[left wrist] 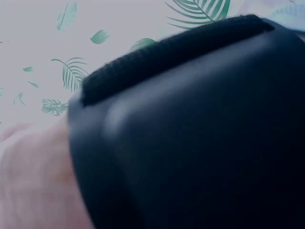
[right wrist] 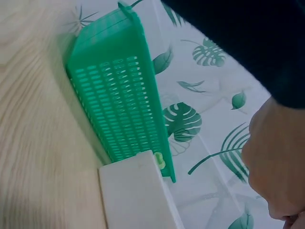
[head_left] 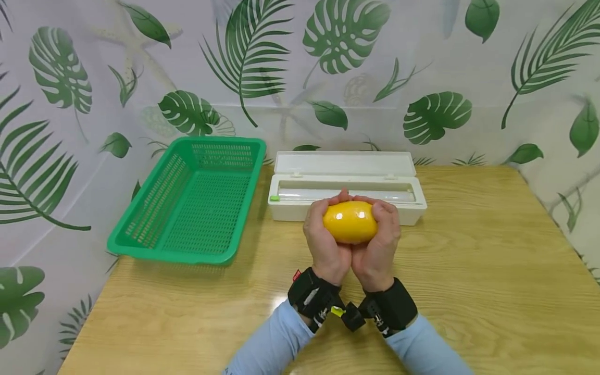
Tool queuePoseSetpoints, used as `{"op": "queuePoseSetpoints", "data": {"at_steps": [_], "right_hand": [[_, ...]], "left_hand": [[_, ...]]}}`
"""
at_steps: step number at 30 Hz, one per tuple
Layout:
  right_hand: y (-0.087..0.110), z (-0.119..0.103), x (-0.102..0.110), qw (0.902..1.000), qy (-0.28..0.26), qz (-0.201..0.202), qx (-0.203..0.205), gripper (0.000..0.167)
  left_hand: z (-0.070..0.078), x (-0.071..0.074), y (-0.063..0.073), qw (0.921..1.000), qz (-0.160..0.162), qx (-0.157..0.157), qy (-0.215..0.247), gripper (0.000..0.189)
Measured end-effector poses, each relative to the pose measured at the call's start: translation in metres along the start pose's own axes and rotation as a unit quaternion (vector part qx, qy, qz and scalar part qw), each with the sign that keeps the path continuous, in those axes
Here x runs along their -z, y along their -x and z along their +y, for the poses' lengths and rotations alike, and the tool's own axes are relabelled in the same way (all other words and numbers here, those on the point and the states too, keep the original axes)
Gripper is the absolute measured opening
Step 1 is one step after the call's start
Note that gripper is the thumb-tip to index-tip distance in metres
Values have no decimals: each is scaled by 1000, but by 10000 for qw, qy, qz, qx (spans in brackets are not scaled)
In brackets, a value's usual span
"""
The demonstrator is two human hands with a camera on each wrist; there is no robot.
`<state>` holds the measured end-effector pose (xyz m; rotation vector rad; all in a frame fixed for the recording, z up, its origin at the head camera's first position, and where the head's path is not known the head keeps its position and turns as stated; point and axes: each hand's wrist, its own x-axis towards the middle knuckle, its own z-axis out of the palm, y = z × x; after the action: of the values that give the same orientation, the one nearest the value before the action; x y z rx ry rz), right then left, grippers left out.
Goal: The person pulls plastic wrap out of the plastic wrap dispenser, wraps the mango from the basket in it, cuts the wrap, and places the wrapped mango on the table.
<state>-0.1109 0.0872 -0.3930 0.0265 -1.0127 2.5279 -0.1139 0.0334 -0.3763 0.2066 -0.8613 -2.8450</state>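
Note:
Both hands grip a shiny yellow oval fruit (head_left: 350, 222) between them, above the table in the head view. My left hand (head_left: 324, 239) curls round its left side and my right hand (head_left: 380, 239) round its right side; the heels of the hands meet below it. Just behind the hands stands a long white cling film box (head_left: 347, 162) with its lid raised. A pale roll shows through its opening, and the hands cover part of its front. The wrist views do not show the fruit.
A green perforated basket (head_left: 187, 256) stands on the table at the left, its inside bare. The wooden table (head_left: 487, 260) reaches to a leaf-printed cloth (head_left: 281, 114) at the back and sides. A small green slider (head_left: 274, 198) sits at the box's left end.

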Motion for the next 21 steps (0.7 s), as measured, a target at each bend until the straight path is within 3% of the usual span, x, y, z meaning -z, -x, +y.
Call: {"op": "queuePoseSetpoints", "data": {"at_steps": [6, 12, 16, 19, 21], "right_hand": [[3, 5, 3, 9956, 692, 515, 368, 18], [6, 13, 6, 9944, 716, 762, 139, 20], [2, 15, 8, 9963, 796, 301, -130, 23], [-5, 10, 12, 9938, 991, -350, -353, 34], [-11, 2, 17, 9856, 1319, -858, -625, 42]], "left_hand": [[-6, 5, 0, 9989, 427, 96, 164, 22], [-7, 17, -2, 9982, 558, 111, -198, 25], [1, 28, -16, 9908, 484, 403, -1199, 38], [10, 33, -27, 9738, 155, 677, -2163, 42], [17, 37, -32, 9607, -157, 632, -2698, 42]]}}
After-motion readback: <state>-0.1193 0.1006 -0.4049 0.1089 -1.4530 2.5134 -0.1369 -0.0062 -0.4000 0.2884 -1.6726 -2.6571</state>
